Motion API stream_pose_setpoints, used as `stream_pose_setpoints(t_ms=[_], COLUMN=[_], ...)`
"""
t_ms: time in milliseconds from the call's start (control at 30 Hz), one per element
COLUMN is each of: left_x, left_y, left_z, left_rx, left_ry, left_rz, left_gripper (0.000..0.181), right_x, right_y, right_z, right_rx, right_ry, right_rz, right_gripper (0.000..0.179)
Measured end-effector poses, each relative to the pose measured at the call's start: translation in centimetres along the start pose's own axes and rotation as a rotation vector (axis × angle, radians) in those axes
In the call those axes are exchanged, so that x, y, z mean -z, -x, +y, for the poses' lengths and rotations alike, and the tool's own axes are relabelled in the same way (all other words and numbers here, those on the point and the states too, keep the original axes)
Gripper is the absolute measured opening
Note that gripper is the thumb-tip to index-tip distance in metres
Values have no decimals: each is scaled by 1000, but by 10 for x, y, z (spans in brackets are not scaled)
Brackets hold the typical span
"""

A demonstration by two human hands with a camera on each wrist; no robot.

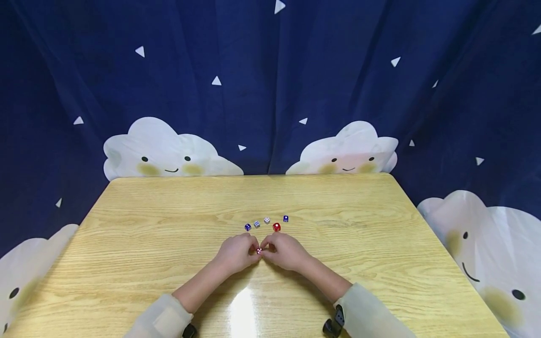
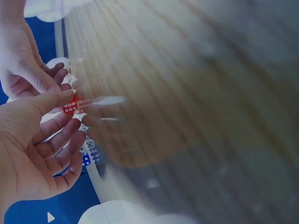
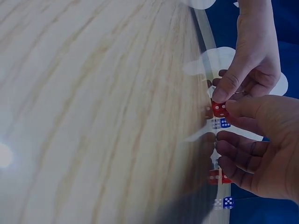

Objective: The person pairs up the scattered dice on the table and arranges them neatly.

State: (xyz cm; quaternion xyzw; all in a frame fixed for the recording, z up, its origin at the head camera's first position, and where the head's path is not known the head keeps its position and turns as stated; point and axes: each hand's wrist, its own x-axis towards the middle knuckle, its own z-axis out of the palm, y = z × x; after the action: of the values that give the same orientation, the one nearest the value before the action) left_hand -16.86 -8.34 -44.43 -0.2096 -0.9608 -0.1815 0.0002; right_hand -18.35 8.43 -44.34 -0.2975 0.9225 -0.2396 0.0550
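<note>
A small red die with white dots sits between my two hands, low over the wooden table. My left hand pinches it from the left with thumb and forefinger, and its other fingers are loosely bent in the left wrist view. From the other side my right hand pinches it too, thumb tip against the die in the right wrist view. Just beyond the hands lie a blue die, a pale die, a white die, a larger-looking red die and another blue die.
The light wooden table has a glossy top that mirrors dice and hands. Behind it hangs a dark blue curtain with white clouds and triangles. Black straps with cameras sit at both wrists.
</note>
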Motion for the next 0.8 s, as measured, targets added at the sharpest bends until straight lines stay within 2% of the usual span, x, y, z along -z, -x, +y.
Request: stream_pose_setpoints(t_ms=[167,467,667,800], left_x=[0,1,1,1], left_y=[0,0,1,1], left_z=[0,0,0,0], left_rx=[10,-8,-11,-8], left_ry=[1,1,-3,-3], left_rz=[-4,5,17,22], left_gripper=[20,17,15,15], right_x=[-1,4,10,14], right_y=[0,-1,0,-1], right_z=[0,5,12,18], right_rx=[1,-6,-27,-72], right_ry=[15,29,59,63], right_rz=[16,27,100,146], right_gripper=[15,15,13,10])
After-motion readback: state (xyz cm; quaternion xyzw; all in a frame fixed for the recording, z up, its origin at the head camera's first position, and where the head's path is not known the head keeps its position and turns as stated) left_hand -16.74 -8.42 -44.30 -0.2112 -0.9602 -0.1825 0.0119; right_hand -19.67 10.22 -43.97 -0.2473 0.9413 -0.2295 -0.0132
